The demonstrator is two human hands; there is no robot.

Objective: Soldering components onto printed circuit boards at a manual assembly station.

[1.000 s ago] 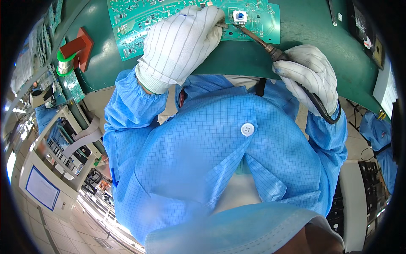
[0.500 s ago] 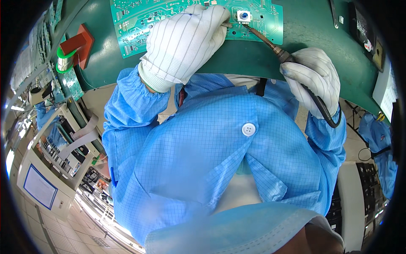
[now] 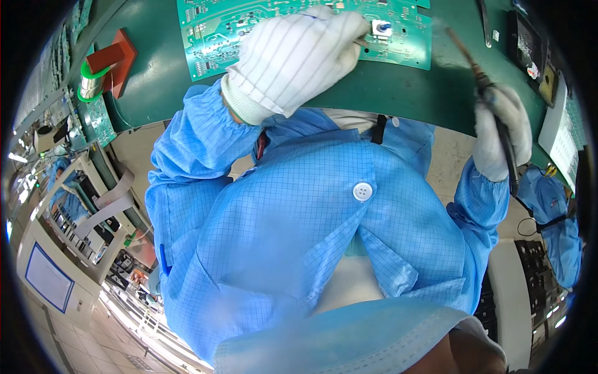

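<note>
A green circuit board [image 3: 212, 40] lies at the far edge of the view, partly hidden under my left hand [image 3: 293, 65]. That hand, in a white striped glove, is closed with its fingertips pinched beside a white component with a blue shaft [image 3: 381, 29] on the board. What the fingertips hold, if anything, I cannot make out. In my gloved right hand [image 3: 518, 121] is a soldering iron [image 3: 466, 51], gripped by its dark handle. The iron's tip points up and left, apart from the board's right edge.
At the left stand a solder wire spool [image 3: 91, 85] with green rims and a red-brown holder [image 3: 128, 59]; thin wire trails from the spool. Tweezers [image 3: 485, 25] and a black tray-like box [image 3: 524, 47] lie at the far right, beside a white panel [image 3: 560, 134].
My right hand has moved right, drawing the soldering iron's tip away from the component and off the board. My left hand stays closed beside the component. The whole view has shifted slightly.
</note>
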